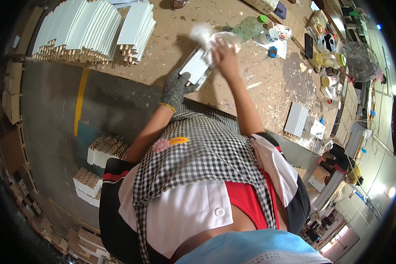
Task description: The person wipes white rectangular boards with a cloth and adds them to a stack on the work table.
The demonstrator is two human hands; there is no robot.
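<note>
White painted wood strip (197, 67) lies at near edge of worktop (268, 83), one end overhanging toward the person. Left hand (176, 89), in grey knit glove w/ yellow cuff, has fingers closed round the strip's near end. Right hand (224, 55), bare, fingers closed on a white rag (203, 33), pressed onto strip's far end. Judgement: strip is stiff, light, slim; fresh-looking paint may mark or be slick, so hold by edges near the end, as the glove does. Rag soft, no grip issue. Nearby: stacks of like white strips (81, 33) at far left, small stack (297, 119) at right, clear bottle w/ green cap (250, 26) just beyond the rag, tins and jars along right edge
</note>
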